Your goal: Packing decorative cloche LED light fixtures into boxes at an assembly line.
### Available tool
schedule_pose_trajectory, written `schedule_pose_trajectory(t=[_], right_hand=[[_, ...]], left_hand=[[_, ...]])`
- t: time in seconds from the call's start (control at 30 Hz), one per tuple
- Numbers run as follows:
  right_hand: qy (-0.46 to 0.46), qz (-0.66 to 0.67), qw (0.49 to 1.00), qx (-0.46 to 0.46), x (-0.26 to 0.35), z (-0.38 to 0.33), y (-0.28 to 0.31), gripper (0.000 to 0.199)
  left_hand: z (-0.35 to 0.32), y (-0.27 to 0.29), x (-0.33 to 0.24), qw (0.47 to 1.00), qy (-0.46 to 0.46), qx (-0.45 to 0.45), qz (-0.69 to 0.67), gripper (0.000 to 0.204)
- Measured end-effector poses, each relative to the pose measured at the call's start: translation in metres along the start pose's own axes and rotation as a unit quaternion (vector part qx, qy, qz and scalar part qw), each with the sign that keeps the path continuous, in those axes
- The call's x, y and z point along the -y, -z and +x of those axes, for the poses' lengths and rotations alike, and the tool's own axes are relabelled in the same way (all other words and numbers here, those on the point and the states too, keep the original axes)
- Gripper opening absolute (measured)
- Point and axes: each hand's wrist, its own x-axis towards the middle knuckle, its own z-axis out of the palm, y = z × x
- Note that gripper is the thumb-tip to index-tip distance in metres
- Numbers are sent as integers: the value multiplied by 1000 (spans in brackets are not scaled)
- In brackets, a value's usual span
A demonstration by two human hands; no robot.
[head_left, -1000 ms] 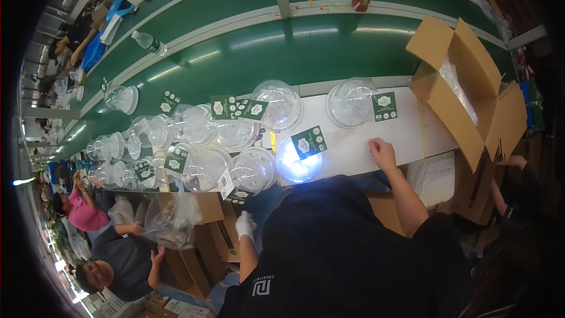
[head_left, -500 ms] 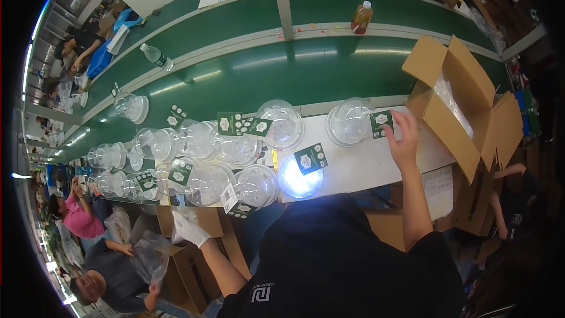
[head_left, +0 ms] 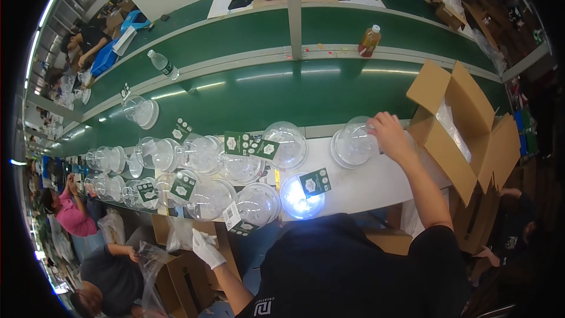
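The right hand [head_left: 389, 135] reaches forward over the white bench [head_left: 376, 185] and rests on the far right edge of a clear plastic dome lid [head_left: 353, 143], which sits alone at the right end of the row, just beside the open cardboard box [head_left: 456, 121]. The fingers curl over the dome's rim and look closed on it, though the dome's base appears flat on the bench. The left hand [head_left: 207, 251], in a white glove, hangs low below the bench edge, near a lower cardboard carton [head_left: 182, 280] with a plastic bag; its fingers seem loosely together with nothing clearly between them, but I cannot tell for certain. To the left of the held dome lie many more clear domes [head_left: 220, 168], several carrying dark green printed cards [head_left: 315, 182], one of them lying on a lit round lamp base [head_left: 303, 197]. The step in hand looks like taking hold of the lone dome. Judging from this, the next move calls for a firm rim grip and a clean lift clear of the neighbouring domes and the box flap.
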Motion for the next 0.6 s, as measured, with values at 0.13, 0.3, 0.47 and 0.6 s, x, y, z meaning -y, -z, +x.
schedule_pose_trajectory(t=[0.13, 0.3, 0.47, 0.6], right_hand=[[27, -16, 999, -36, -29, 64, 15, 20], [65, -49, 994, -66, -61, 164, 13, 19], [75, -151, 979, -117, -106, 250, -40, 22], [76, -168, 973, -135, -121, 315, -72, 21]], left_hand=[[-9, -4, -14, 999, -9, 0, 36, 43], [-24, -3, -15, 999, -5, -35, 35, 43], [-53, -2, -14, 994, 20, -66, 79, 45], [-72, -2, -14, 990, 53, -81, 98, 45]])
